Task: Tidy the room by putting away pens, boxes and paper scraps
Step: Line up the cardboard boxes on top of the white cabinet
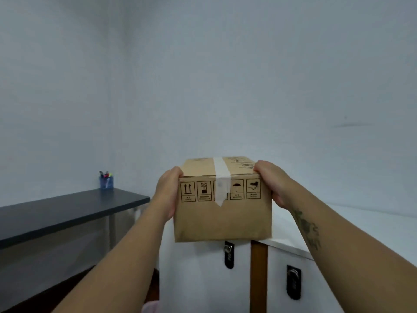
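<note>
A brown cardboard box (223,220), sealed with a strip of white tape and printed with handling symbols, is held up in front of me at chest height. My left hand (168,195) grips its left side and my right hand (274,184) grips its right top corner. The box hangs above the top of a white cabinet (291,246); its underside is hidden, so I cannot tell if it touches the cabinet. A blue pen holder (106,181) with several pens stands on the far end of a dark desk (67,211) to the left.
The white cabinet below has doors with black lock handles (229,254) and a brown wooden post (258,276) between sections. Pale walls meet in a corner behind the box. The desk stands against the left wall.
</note>
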A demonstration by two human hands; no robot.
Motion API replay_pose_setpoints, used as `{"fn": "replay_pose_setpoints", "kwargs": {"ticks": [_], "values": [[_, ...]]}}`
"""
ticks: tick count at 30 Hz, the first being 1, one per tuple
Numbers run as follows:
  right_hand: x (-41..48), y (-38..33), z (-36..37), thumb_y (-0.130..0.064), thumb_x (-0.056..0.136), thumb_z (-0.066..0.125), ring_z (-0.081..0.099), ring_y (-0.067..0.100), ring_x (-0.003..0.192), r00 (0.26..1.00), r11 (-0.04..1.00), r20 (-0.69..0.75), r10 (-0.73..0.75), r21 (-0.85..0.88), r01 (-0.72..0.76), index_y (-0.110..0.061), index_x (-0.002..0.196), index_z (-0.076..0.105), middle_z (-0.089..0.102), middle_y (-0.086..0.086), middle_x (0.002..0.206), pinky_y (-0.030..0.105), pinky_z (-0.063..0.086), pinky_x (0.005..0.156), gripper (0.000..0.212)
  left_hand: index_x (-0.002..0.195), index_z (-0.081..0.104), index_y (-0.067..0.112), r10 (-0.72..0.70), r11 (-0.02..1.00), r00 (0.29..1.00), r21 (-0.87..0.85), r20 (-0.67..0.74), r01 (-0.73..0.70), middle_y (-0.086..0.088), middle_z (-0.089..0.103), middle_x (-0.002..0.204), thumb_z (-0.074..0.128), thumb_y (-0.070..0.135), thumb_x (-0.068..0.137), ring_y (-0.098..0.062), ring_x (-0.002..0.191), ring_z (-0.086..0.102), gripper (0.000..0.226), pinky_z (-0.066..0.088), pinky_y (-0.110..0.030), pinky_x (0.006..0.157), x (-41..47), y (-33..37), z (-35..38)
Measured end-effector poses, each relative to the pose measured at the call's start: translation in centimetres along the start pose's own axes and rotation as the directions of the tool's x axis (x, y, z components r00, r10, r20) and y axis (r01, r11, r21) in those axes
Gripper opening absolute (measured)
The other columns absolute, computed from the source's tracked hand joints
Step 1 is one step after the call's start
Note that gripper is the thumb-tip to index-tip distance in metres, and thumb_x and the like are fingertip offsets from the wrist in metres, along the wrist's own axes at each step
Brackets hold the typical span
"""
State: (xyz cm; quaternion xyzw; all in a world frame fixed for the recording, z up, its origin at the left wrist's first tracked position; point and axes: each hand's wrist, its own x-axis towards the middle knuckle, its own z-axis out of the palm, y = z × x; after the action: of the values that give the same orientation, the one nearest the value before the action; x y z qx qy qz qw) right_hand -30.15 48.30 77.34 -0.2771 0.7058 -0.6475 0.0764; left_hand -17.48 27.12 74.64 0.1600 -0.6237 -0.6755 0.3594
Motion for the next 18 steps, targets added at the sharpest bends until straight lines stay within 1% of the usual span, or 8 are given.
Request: {"fn": "replay_pose_setpoints", "kwargs": {"ticks": [3, 6, 8, 10, 11, 13, 15, 18], "values": [[-0.1, 0.9, -2.4, -0.025, 0.09, 0.042, 0.057, 0.019, 0.083, 0.971, 0.981, -0.195, -0.141, -0.16, 0.11, -0.006, 0.098, 0.063, 0.062, 0.004, 0.089, 0.033, 0.049, 0.081, 0.03, 0.09, 0.064, 0.013, 0.13, 0.991, 0.991, 0.045, -0.039, -0.128, -0.007, 0.066, 0.084, 0.048, 0.029, 0.09, -0.023, 0.077, 0.061, 0.022, 0.05, -0.035, 0.067, 0.9, -0.4, 3.7], [-0.7, 1.5, -3.6, -0.028, 0.094, 0.042, 0.052, 0.024, 0.078, 0.893, 0.874, -0.303, -0.333, -0.454, 0.172, 0.002, 0.081, 0.057, 0.06, 0.014, 0.081, 0.032, 0.041, 0.068, 0.036, 0.093, 0.069, 0.016, 0.331, 0.909, 0.94, 0.295, -0.078, -0.295, -0.003, 0.068, 0.092, 0.042, 0.03, 0.097, -0.023, 0.089, 0.063, 0.031, 0.05, -0.036, 0.075, 1.4, -1.0, 6.5], [-1.2, 1.9, -4.1, -0.029, 0.099, 0.04, 0.047, 0.023, 0.075, 0.852, 0.732, -0.254, -0.459, -0.651, 0.201, -0.006, 0.063, 0.047, 0.05, 0.005, 0.065, 0.032, 0.04, 0.076, 0.044, 0.094, 0.068, 0.01, 0.461, 0.804, 0.887, 0.441, -0.04, -0.398, -0.005, 0.066, 0.093, 0.035, 0.034, 0.102, -0.024, 0.088, 0.06, 0.042, 0.044, -0.035, 0.073, 1.4, -1.8, 7.9], [-1.6, 2.3, -4.7, -0.036, 0.1, 0.04, 0.043, 0.02, 0.071, 0.831, 0.597, -0.141, -0.538, -0.759, 0.258, -0.02, 0.057, 0.042, 0.045, -0.005, 0.058, 0.031, 0.04, 0.102, 0.046, 0.095, 0.067, 0.006, 0.564, 0.698, 0.826, 0.533, 0.004, -0.479, -0.007, 0.063, 0.099, 0.031, 0.039, 0.104, -0.021, 0.087, 0.056, 0.05, 0.039, -0.031, 0.075, 1.5, -2.5, 8.9], [-1.6, 2.7, -5.0, -0.043, 0.098, 0.044, 0.046, 0.017, 0.073, 0.827, 0.554, -0.094, -0.554, -0.783, 0.282, -0.022, 0.061, 0.048, 0.049, -0.006, 0.062, 0.034, 0.041, 0.104, 0.042, 0.096, 0.066, 0.007, 0.6, 0.662, 0.8, 0.551, 0.016, -0.508, -0.007, 0.06, 0.103, 0.03, 0.041, 0.104, -0.02, 0.088, 0.055, 0.051, 0.039, -0.03, 0.077, 1.5, -2.8, 9.0], [-1.8, 3.5, -5.3, -0.055, 0.087, 0.057, 0.05, 0.015, 0.097, 0.849, 0.515, -0.059, -0.526, -0.816, 0.262, -0.022, 0.095, 0.064, 0.058, -0.005, 0.092, 0.036, 0.048, 0.091, 0.034, 0.097, 0.063, 0.01, 0.652, 0.622, 0.757, 0.542, 0.039, -0.564, -0.004, 0.054, 0.11, 0.03, 0.045, 0.103, -0.019, 0.089, 0.055, 0.048, 0.043, -0.032, 0.078, 1.5, -3.9, 9.1], [-1.7, 4.0, -5.6, -0.057, 0.081, 0.065, 0.042, 0.018, 0.117, 0.86, 0.513, -0.062, -0.507, -0.823, 0.243, -0.022, 0.124, 0.057, 0.054, -0.002, 0.118, 0.033, 0.045, 0.092, 0.056, 0.096, 0.059, 0.014, 0.696, 0.583, 0.717, 0.556, 0.036, -0.593, -0.002, 0.049, 0.11, 0.031, 0.047, 0.103, -0.022, 0.088, 0.057, 0.044, 0.049, -0.038, 0.076, 1.7, -4.9, 9.3], [-1.3, 4.2, -5.3, -0.056, 0.082, 0.065, 0.037, 0.02, 0.125, 0.825, 0.498, -0.084, -0.559, -0.83, 0.253, -0.02, 0.131, 0.052, 0.05, -0.001, 0.126, 0.028, 0.038, 0.092, 0.062, 0.093, 0.057, 0.014, 0.721, 0.551, 0.693, 0.603, 0.004, -0.577, -0.002, 0.047, 0.104, 0.03, 0.045, 0.103, -0.026, 0.082, 0.056, 0.043, 0.051, -0.04, 0.071, 2.6, -5.5, 9.8]]}}
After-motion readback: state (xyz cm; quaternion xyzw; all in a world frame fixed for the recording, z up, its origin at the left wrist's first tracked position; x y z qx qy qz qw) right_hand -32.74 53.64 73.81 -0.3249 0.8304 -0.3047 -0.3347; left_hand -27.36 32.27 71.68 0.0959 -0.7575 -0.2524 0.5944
